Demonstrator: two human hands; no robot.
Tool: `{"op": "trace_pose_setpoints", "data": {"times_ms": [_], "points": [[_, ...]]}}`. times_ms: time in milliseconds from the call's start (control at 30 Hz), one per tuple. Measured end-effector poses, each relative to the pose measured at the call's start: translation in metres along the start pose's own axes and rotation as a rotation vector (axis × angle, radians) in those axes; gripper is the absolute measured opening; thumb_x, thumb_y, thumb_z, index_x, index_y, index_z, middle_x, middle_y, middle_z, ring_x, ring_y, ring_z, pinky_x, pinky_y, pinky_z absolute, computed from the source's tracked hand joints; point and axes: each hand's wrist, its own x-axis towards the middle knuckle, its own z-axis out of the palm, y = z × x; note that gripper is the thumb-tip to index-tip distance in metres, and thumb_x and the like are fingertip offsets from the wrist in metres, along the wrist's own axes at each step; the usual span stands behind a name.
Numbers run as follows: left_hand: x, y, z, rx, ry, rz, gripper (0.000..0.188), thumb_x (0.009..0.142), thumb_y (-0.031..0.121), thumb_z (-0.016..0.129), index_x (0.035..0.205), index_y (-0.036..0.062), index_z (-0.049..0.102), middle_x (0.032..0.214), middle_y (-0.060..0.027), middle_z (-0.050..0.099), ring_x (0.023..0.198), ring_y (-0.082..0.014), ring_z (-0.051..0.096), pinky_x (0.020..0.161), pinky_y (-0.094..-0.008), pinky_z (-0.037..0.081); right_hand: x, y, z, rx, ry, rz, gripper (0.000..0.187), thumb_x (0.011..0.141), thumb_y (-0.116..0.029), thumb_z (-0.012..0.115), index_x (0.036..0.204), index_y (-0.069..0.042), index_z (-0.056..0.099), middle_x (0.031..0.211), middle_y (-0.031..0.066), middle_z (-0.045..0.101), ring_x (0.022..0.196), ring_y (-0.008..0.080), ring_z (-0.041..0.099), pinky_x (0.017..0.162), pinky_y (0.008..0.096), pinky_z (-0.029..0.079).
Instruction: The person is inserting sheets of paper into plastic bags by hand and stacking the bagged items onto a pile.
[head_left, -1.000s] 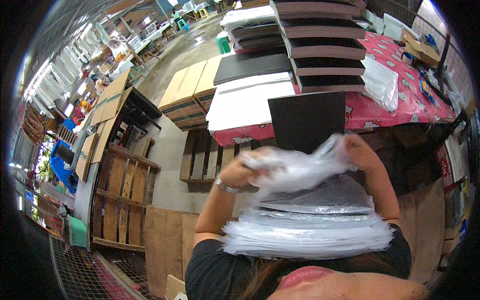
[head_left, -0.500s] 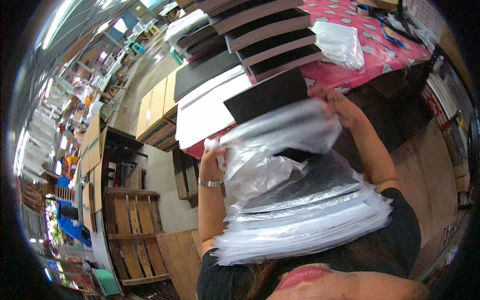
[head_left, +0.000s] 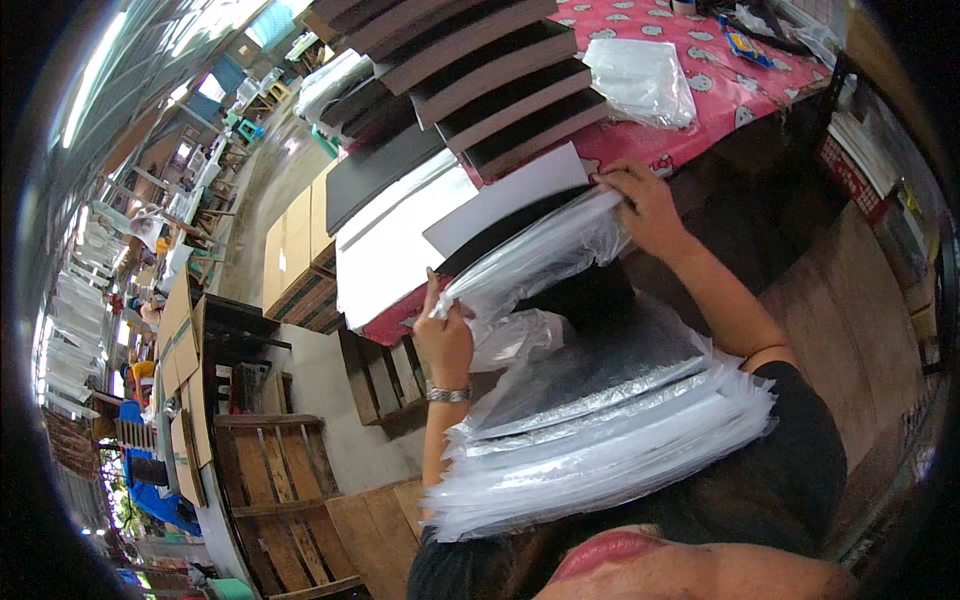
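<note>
A clear plastic bag (head_left: 545,262) stretches between my two hands, gathered in folds. My left hand (head_left: 445,338), with a metal-band watch on its wrist, pinches the bag's left end, index finger raised. At the opposite end, my right hand (head_left: 648,208) grips the bag beside the corner of a black board (head_left: 520,222). The bag's upper edge lies along this board; whether the board is inside it I cannot tell. A white sheet (head_left: 508,195) shows just beyond the black strip. Against my body rests a thick pile of clear plastic bags (head_left: 600,450).
Tall stacked black-topped blocks (head_left: 500,90) stand beyond my hands on a pink patterned tablecloth (head_left: 720,85). More folded plastic (head_left: 640,80) lies there. White sheets (head_left: 390,245), a black panel (head_left: 375,185) and cardboard boxes (head_left: 300,240) are to the left. Wooden pallets (head_left: 285,480) sit lower left.
A white face now shows where the black board's face was. The bag has narrowed into folds along the board's edge. My right hand has come slightly left, and the whole view has shifted.
</note>
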Motion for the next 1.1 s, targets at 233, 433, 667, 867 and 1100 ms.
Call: {"op": "trace_pose_setpoints", "data": {"times_ms": [233,433,667,867,1100], "points": [[0.041,-0.021,-0.038,-0.543,-0.394,-0.654,0.013,0.072,0.009,0.066,0.084,0.0058,0.06,0.071,0.0017,0.057,0.053,-0.008,0.05,0.044,-0.0226,0.038,0.015,-0.008,-0.046,1.094,-0.475,0.87,0.036,0.073,-0.003,0.058,0.108,-0.004,0.052,0.087,0.0062,0.062,0.073,0.0179,0.061,0.063,0.03,0.05],[0.009,-0.139,0.031,-0.368,-0.595,-0.777,0.023,0.072,0.008,0.065,0.095,0.0045,0.061,0.063,-0.0068,0.057,0.045,-0.0125,0.051,0.038,-0.0241,0.04,-0.135,0.087,0.011,1.337,-0.574,1.17,0.05,0.077,-0.01,0.064,0.124,-0.003,0.046,0.112,0.0086,0.059,0.088,0.0199,0.061,0.077,0.0321,0.05],[-0.072,-0.206,0.07,-0.618,-0.493,-1.1,0.024,0.074,0.008,0.063,0.098,0.0054,0.061,0.069,-0.0054,0.058,0.052,-0.0128,0.053,0.044,-0.0249,0.042,-0.166,0.109,0.033,0.551,-0.997,1.307,0.039,0.076,-0.018,0.066,0.112,-0.004,0.058,0.104,0.0089,0.062,0.089,0.0233,0.06,0.079,0.0362,0.047],[-0.079,-0.244,-0.013,-0.894,0.091,-1.273,0.025,0.075,0.007,0.062,0.1,0.0062,0.06,0.074,-0.0043,0.058,0.058,-0.0132,0.054,0.049,-0.0256,0.044,-0.039,0.019,-0.005,0.914,-1.05,0.551,0.041,0.083,-0.03,0.061,0.112,-0.001,0.059,0.114,0.0141,0.059,0.104,0.0255,0.054,0.092,0.0358,0.04],[0.001,-0.069,-0.104,-0.539,0.666,-0.202,0.016,0.081,0.003,0.058,0.097,0.0038,0.058,0.084,-0.0001,0.055,0.074,-0.0093,0.051,0.064,-0.025,0.042,-0.146,0.026,0.085,0.525,-1.64,0.246,0.06,0.089,-0.043,0.051,0.129,0.001,0.042,0.127,0.0194,0.049,0.12,0.0289,0.044,0.101,0.0364,0.033]]}}
